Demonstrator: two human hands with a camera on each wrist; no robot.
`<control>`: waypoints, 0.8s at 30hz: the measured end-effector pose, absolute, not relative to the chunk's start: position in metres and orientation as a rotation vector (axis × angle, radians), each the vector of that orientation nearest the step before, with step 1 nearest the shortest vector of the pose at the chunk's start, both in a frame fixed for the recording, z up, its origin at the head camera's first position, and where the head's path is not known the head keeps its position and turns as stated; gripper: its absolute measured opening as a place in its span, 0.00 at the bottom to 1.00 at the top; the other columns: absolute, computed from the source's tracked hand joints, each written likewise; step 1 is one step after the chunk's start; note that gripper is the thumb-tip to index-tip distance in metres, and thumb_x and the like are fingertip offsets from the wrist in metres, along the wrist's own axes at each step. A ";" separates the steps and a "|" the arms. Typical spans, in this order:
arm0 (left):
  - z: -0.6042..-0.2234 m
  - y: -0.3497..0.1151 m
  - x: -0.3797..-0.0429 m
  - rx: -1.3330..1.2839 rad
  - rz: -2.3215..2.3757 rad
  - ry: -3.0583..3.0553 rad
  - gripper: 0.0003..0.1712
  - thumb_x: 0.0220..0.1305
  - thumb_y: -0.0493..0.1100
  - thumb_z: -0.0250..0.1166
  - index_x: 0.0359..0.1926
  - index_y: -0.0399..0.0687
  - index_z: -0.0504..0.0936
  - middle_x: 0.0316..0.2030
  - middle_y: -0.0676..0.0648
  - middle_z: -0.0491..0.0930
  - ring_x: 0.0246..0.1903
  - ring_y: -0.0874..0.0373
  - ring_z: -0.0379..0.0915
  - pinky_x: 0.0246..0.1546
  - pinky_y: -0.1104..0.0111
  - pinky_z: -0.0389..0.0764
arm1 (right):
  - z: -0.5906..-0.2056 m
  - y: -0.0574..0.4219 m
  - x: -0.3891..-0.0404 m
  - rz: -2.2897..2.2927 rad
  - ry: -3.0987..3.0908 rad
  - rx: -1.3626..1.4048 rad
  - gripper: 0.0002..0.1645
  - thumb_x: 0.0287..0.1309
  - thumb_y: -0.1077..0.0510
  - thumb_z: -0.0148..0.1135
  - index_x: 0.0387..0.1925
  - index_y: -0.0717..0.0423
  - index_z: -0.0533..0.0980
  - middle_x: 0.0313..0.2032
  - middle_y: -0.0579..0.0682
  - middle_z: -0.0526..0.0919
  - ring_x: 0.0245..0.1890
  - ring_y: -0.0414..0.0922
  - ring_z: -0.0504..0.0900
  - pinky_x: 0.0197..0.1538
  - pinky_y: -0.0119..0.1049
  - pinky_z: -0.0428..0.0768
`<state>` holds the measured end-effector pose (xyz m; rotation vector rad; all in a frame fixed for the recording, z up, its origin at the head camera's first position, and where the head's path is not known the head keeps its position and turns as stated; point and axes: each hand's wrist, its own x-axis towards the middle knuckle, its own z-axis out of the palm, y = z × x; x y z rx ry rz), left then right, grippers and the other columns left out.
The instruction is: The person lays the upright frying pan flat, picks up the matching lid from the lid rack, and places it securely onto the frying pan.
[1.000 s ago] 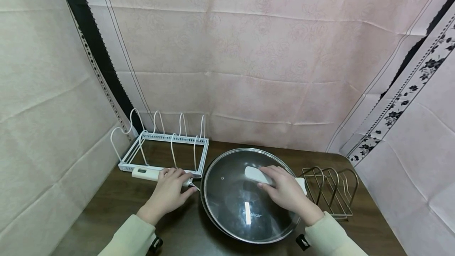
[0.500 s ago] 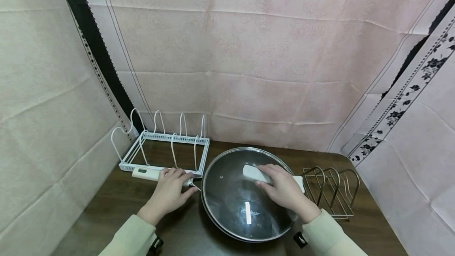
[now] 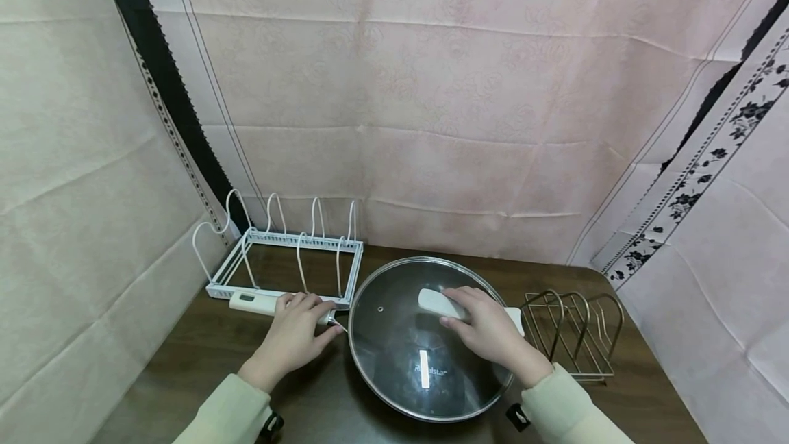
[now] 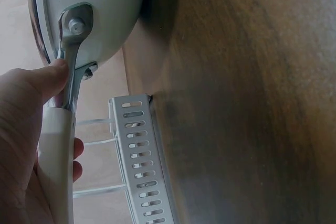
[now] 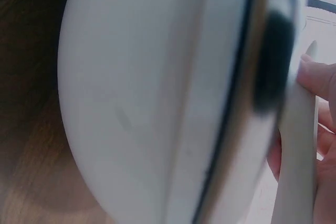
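Note:
A pale frying pan (image 4: 113,9) carries a round glass lid (image 3: 401,362) with a metal rim, which hides its inside in the head view. My left hand (image 3: 292,334) grips the pan's white handle (image 3: 251,301), its thumb lying along the metal neck in the left wrist view. Over the lid, my right hand (image 3: 492,331) holds the long white lid handle (image 3: 437,303). The right wrist view has the lid's rim (image 5: 239,135) close along the top of the pan's wall, blurred near the camera.
Behind the left hand stands a white wire rack (image 3: 302,242) with upright loops, close to the pan's handle. A brass-coloured wire rack (image 3: 579,334) is right of the pan. Everything rests on a brown wooden table (image 3: 203,362), with pale cloth walls (image 3: 431,101) around it.
My right hand has shifted the lid slightly to the left, so its rim now lines up more closely with the pan's rim. The left hand has stayed on the pan's handle.

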<state>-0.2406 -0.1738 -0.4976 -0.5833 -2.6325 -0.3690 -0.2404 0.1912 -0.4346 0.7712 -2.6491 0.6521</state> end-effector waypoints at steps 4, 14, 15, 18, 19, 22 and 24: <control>-0.497 -0.174 -0.240 -0.581 -0.364 -2.641 0.26 0.57 0.63 0.67 0.50 0.54 0.83 0.40 0.51 0.77 0.45 0.49 0.70 0.56 0.45 0.54 | -0.434 0.191 -0.240 0.672 -2.668 0.765 0.29 0.54 0.48 0.72 0.57 0.51 0.77 0.48 0.41 0.80 0.44 0.39 0.77 0.43 0.41 0.77; -0.496 -0.172 -0.238 -0.554 -0.370 -2.656 0.26 0.56 0.64 0.68 0.49 0.54 0.84 0.39 0.51 0.76 0.44 0.49 0.70 0.56 0.45 0.54 | -0.437 0.191 -0.242 0.634 -2.707 0.709 0.30 0.53 0.43 0.71 0.57 0.47 0.77 0.48 0.39 0.80 0.41 0.36 0.75 0.40 0.38 0.76; -0.496 -0.172 -0.238 -0.553 -0.373 -2.654 0.26 0.55 0.64 0.68 0.49 0.54 0.84 0.39 0.51 0.76 0.44 0.49 0.70 0.55 0.45 0.54 | -0.437 0.191 -0.242 0.627 -2.701 0.713 0.30 0.52 0.43 0.71 0.57 0.48 0.78 0.48 0.40 0.80 0.41 0.36 0.75 0.40 0.38 0.76; -0.496 -0.171 -0.239 -0.557 -0.376 -2.644 0.27 0.55 0.64 0.68 0.49 0.53 0.84 0.39 0.51 0.76 0.43 0.49 0.70 0.55 0.45 0.54 | -0.437 0.191 -0.245 0.613 -2.686 0.729 0.31 0.51 0.44 0.72 0.56 0.48 0.78 0.48 0.40 0.80 0.41 0.36 0.76 0.41 0.38 0.76; -0.496 -0.171 -0.240 -0.559 -0.373 -2.641 0.27 0.55 0.64 0.68 0.49 0.53 0.84 0.39 0.51 0.76 0.43 0.49 0.70 0.55 0.45 0.54 | -0.437 0.191 -0.245 0.614 -2.685 0.737 0.30 0.51 0.44 0.72 0.56 0.48 0.78 0.49 0.40 0.80 0.42 0.36 0.75 0.41 0.38 0.76; -0.497 -0.171 -0.241 -0.561 -0.364 -2.637 0.28 0.55 0.65 0.68 0.49 0.53 0.84 0.39 0.51 0.77 0.43 0.50 0.69 0.55 0.45 0.54 | -0.436 0.192 -0.248 0.622 -2.682 0.764 0.30 0.52 0.44 0.72 0.56 0.48 0.78 0.49 0.39 0.80 0.40 0.36 0.75 0.41 0.38 0.76; -0.499 -0.171 -0.242 -0.560 -0.356 -2.635 0.28 0.54 0.64 0.68 0.49 0.53 0.84 0.39 0.51 0.77 0.43 0.50 0.69 0.54 0.45 0.54 | -0.436 0.193 -0.250 0.632 -2.689 0.777 0.30 0.52 0.44 0.72 0.56 0.49 0.78 0.48 0.38 0.80 0.39 0.35 0.74 0.41 0.38 0.76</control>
